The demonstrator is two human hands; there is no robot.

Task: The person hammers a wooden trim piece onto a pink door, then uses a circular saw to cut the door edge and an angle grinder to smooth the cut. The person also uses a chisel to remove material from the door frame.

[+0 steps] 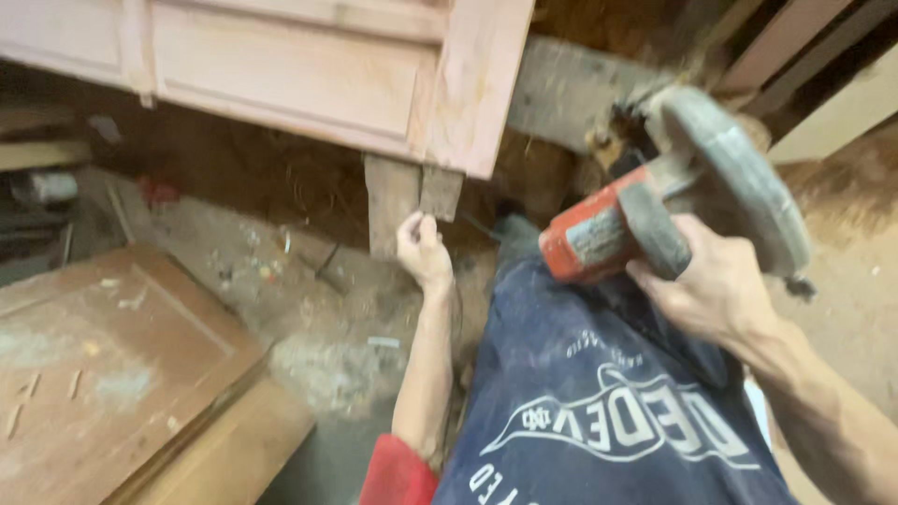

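2 hands | left hand [423,251] pinching wooden block [391,201] | right hand [708,281] gripping circular saw [673,192] | sawdust-strewn floor [327,318]

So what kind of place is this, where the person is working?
Most likely a carpentry workshop. An unpainted wooden cabinet stands on short wooden legs, a panelled wooden door lies on the dusty floor, and the right hand holds a red power saw.

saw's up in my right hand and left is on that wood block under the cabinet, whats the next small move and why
Probably lower the circular saw toward the wood block: the right hand holds it raised and away, while the left hand already grips the block under the pink cabinet.
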